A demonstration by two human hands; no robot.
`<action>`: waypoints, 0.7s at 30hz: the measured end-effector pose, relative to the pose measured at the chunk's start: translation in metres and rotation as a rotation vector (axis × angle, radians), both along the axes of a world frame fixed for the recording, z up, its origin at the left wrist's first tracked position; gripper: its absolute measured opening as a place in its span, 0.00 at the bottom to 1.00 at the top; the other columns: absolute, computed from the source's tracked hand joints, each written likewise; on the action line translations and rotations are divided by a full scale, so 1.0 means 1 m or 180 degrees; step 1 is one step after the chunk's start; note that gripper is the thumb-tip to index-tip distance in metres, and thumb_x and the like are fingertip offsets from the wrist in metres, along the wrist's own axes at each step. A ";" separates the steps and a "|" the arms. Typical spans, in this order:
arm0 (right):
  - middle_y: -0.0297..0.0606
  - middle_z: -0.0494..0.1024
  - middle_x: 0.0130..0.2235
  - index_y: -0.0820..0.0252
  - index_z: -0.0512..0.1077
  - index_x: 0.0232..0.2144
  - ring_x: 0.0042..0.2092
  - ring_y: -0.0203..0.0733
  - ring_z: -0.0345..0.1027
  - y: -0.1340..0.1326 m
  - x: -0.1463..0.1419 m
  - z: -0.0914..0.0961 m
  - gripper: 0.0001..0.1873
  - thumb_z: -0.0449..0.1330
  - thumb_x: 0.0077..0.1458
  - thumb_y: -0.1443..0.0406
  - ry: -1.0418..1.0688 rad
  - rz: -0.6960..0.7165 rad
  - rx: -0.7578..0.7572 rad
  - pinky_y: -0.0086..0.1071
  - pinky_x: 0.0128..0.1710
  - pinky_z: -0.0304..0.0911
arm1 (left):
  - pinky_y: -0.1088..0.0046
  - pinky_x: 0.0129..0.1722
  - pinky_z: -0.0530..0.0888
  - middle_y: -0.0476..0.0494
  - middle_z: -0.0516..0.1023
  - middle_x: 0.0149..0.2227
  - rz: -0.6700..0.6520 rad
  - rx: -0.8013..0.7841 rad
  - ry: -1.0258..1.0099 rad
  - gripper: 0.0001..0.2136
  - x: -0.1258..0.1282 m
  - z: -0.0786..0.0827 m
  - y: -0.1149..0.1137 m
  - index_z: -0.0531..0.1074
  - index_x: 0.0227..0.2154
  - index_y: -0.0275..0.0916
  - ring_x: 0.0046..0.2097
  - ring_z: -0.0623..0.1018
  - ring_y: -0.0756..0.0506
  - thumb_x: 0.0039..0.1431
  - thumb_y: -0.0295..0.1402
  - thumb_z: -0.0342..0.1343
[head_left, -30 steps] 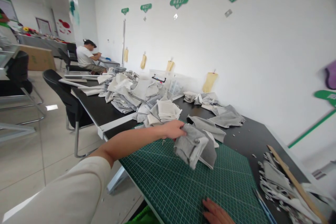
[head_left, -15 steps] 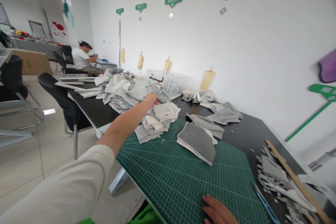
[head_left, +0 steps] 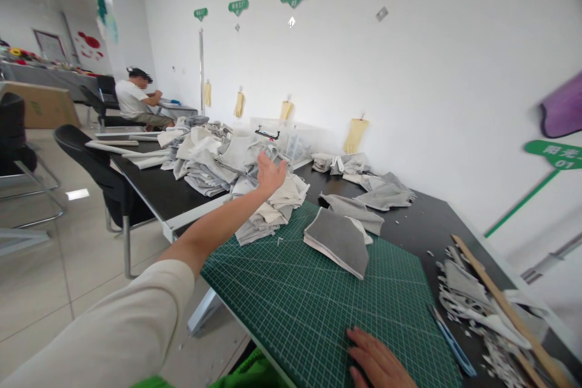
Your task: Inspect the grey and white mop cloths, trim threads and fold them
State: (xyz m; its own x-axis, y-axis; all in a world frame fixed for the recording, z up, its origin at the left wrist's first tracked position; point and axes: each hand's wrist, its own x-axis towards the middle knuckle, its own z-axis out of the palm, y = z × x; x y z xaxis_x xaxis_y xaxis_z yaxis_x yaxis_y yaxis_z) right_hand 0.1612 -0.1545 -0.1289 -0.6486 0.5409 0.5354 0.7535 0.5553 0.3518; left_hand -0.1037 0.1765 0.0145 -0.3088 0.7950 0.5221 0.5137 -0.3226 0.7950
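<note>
Overlapping the pale cloth stack (head_left: 286,199) in the head view, the left hand (head_left: 271,174) is at the end of an outstretched arm. Its thumb stands apart from its fingers, and no cloth shows in the gap between them, so the grip looks released. The fingers are set against the large cloth heap (head_left: 200,160), whose grey and cream pieces lie just behind and to the left of them; the pale stack lies below and around the wrist. Whether the fingertips touch any fabric, I cannot tell.

Nearer the person, the right hand (head_left: 376,356) lies palm down on the green cutting mat (head_left: 318,309), fingers extended and close together, clasping nothing that shows. Beyond its fingertips, well apart from them, a grey folded stack (head_left: 337,241) rests on the far part of the mat, to the right of the pale stack, its layered edge facing the person.

Right of the right hand, a blue-handled tool (head_left: 452,342) lies at the mat's edge, with cloth scraps (head_left: 468,294) and a wooden strip (head_left: 495,297) beside it on the black table (head_left: 418,227). Behind the heap stands a clear plastic box (head_left: 300,136).
</note>
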 end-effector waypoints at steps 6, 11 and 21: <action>0.38 0.75 0.47 0.57 0.73 0.38 0.47 0.42 0.71 -0.009 -0.008 0.013 0.10 0.55 0.55 0.63 0.0045 -0.0262 -0.0312 0.34 0.41 0.72 | 0.64 0.56 0.62 0.37 0.67 0.52 -0.1994 0.0521 0.2276 0.19 0.049 -0.045 -0.045 0.64 0.50 0.38 0.56 0.66 0.41 0.57 0.40 0.49; 0.38 0.74 0.49 0.57 0.73 0.39 0.48 0.43 0.70 -0.011 -0.009 0.015 0.10 0.56 0.54 0.64 0.0029 -0.0371 -0.0511 0.35 0.43 0.72 | 0.61 0.60 0.56 0.29 0.50 0.64 -0.3288 0.0092 0.3643 0.45 0.082 -0.094 -0.067 0.47 0.62 0.33 0.64 0.56 0.35 0.47 0.56 0.53; 0.37 0.71 0.52 0.55 0.73 0.43 0.51 0.44 0.68 -0.017 -0.007 0.015 0.13 0.55 0.56 0.63 0.0153 -0.0546 -0.0994 0.38 0.47 0.70 | 0.66 0.47 0.68 0.41 0.68 0.56 -0.2833 0.0176 0.3696 0.21 0.091 -0.089 -0.081 0.60 0.56 0.43 0.54 0.71 0.41 0.60 0.39 0.44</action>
State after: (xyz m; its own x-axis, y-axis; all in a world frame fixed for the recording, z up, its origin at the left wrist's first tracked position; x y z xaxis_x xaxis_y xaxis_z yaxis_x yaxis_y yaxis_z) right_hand 0.1539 -0.1711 -0.1136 -0.5125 0.7821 0.3546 0.8566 0.4946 0.1470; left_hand -0.0127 0.0953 -0.0746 0.8696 0.4654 0.1652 0.4624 -0.8847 0.0584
